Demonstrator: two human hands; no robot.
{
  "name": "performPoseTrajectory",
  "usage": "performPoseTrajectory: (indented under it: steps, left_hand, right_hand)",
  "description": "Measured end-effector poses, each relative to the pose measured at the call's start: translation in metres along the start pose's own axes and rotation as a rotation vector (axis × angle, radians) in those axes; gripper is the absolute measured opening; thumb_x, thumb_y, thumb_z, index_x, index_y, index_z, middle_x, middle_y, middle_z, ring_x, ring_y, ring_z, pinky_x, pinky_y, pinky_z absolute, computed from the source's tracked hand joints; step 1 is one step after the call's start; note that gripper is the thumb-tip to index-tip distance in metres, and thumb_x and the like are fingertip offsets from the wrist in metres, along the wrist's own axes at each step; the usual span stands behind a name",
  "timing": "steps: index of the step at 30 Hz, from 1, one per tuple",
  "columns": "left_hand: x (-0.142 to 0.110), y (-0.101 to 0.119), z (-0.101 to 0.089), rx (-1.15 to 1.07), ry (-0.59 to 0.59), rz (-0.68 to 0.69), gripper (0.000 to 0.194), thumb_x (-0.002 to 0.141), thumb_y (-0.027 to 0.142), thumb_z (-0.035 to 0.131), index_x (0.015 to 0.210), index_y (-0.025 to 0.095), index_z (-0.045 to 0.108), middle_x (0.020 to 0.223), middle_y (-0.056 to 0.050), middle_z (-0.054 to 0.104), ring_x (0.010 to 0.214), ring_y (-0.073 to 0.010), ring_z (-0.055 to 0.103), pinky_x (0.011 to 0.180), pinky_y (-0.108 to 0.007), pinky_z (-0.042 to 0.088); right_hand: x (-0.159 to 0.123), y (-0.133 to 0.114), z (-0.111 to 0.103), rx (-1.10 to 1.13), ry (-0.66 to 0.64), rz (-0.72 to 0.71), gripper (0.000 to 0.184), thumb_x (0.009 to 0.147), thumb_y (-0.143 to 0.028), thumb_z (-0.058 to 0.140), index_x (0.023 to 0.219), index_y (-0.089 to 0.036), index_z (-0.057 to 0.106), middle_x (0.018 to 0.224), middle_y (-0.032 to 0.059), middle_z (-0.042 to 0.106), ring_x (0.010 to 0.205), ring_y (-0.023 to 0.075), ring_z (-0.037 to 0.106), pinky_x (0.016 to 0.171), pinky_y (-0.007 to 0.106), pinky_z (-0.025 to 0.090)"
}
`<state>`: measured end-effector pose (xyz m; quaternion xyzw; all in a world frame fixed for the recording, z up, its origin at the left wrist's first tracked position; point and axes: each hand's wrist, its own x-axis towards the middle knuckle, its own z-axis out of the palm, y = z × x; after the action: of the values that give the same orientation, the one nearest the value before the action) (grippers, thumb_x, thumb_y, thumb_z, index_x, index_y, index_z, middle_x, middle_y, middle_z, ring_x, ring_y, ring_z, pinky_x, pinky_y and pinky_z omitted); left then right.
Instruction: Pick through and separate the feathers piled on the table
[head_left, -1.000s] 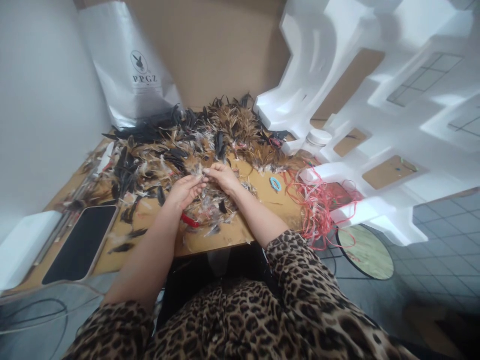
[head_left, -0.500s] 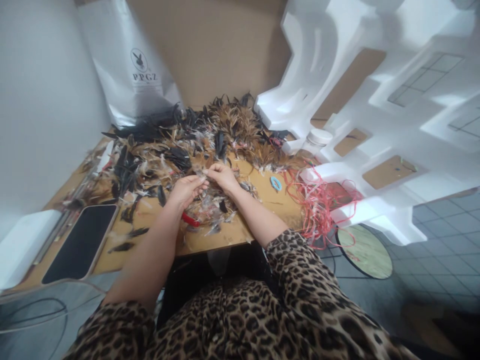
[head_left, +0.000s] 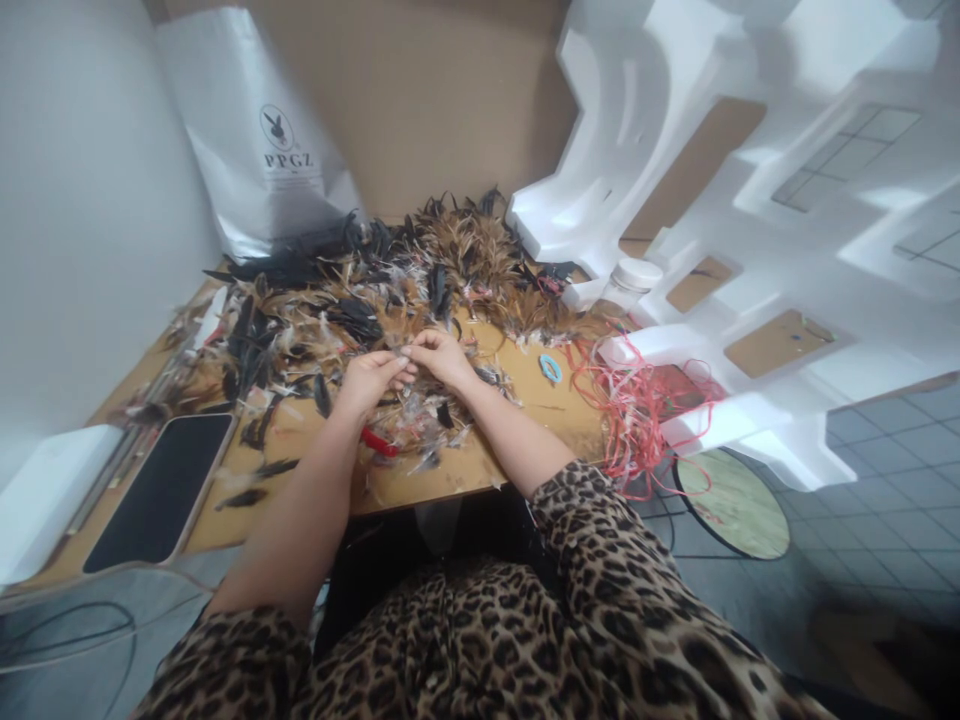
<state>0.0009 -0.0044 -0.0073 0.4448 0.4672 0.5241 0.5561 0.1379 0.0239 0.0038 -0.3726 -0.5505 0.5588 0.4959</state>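
Observation:
My left hand (head_left: 373, 382) and my right hand (head_left: 441, 357) meet over the near part of the table, thumbs and fingertips pinched close together. Brown feathers (head_left: 401, 325) fan out just beyond the fingertips, and both hands seem to grip them at the base; the exact point of hold is too small to make out. Below the hands lies a litter of small feather scraps (head_left: 427, 415). A red strip-like object (head_left: 379, 442) rests beside my left wrist. Behind the hands spreads a large heap of black and brown feathers (head_left: 472, 245).
A phone (head_left: 161, 490) and a white box (head_left: 52, 495) lie at the left. Tangled pink string (head_left: 645, 420) hangs over the right edge near a blue ring (head_left: 550, 369). A lidded jar (head_left: 628, 285) stands by white foam packing (head_left: 720, 200). A silver bag (head_left: 255, 150) stands behind.
Both hands stay pinched together in almost the same place, with only slight finger movement. The whole view has shifted a little.

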Motion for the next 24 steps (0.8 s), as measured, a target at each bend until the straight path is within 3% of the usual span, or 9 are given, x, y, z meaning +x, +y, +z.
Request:
performPoseTrajectory:
  steps: [5,9,11,14,19,24]
  left_hand:
    - [-0.002,0.004,-0.001,0.026,-0.028,0.032,0.011,0.068,0.020,0.070,0.063,0.011,0.068,0.066,-0.009,0.069,0.047,-0.0070,0.056,0.044,-0.015,0.041]
    - [-0.001,0.007,-0.005,-0.105,0.010,0.001,0.013,0.067,0.022,0.071,0.064,0.009,0.067,0.062,-0.006,0.066,0.046,-0.0044,0.054,0.043,-0.013,0.039]
    - [0.000,0.007,-0.007,-0.193,0.035,-0.016,0.014,0.066,0.021,0.073,0.067,0.009,0.066,0.064,-0.005,0.067,0.048,-0.0042,0.055,0.045,-0.012,0.040]
    - [0.002,0.005,-0.009,-0.274,0.046,-0.060,0.015,0.066,0.020,0.073,0.073,0.009,0.066,0.069,-0.006,0.069,0.052,-0.0053,0.059,0.046,-0.012,0.042]
    - [0.002,0.001,-0.006,-0.316,-0.018,-0.168,0.012,0.069,0.014,0.070,0.077,0.008,0.065,0.075,-0.010,0.070,0.056,-0.0070,0.062,0.045,-0.011,0.042]
    - [-0.001,0.001,-0.002,-0.322,-0.056,-0.199,0.009,0.069,0.012,0.069,0.076,0.008,0.065,0.075,-0.010,0.070,0.055,-0.0069,0.062,0.044,-0.011,0.042]
  right_hand:
    - [0.003,-0.003,-0.005,0.077,0.065,0.015,0.036,0.059,-0.045,0.072,0.060,-0.016,0.051,0.047,-0.0074,0.047,0.044,0.0031,0.036,0.046,0.018,0.028]
    - [0.013,-0.002,-0.021,0.179,0.235,0.033,0.040,0.059,-0.050,0.070,0.061,-0.018,0.046,0.045,-0.0085,0.042,0.040,0.0035,0.032,0.041,0.019,0.021]
    - [0.017,-0.002,-0.028,0.213,0.259,0.059,0.042,0.055,-0.050,0.072,0.062,-0.019,0.045,0.046,-0.0087,0.043,0.041,0.0036,0.033,0.041,0.019,0.022]
    - [0.017,-0.002,-0.027,0.232,0.211,0.063,0.042,0.054,-0.050,0.073,0.062,-0.019,0.046,0.047,-0.0090,0.043,0.041,0.0035,0.033,0.041,0.019,0.023]
    - [0.004,-0.003,-0.006,0.170,0.061,0.044,0.036,0.058,-0.046,0.073,0.062,-0.017,0.052,0.045,-0.0087,0.043,0.042,0.0032,0.032,0.043,0.019,0.023]
    - [-0.003,-0.003,0.004,0.165,0.043,0.063,0.033,0.057,-0.042,0.074,0.065,-0.015,0.057,0.053,-0.0059,0.053,0.046,0.0035,0.040,0.047,0.018,0.030]
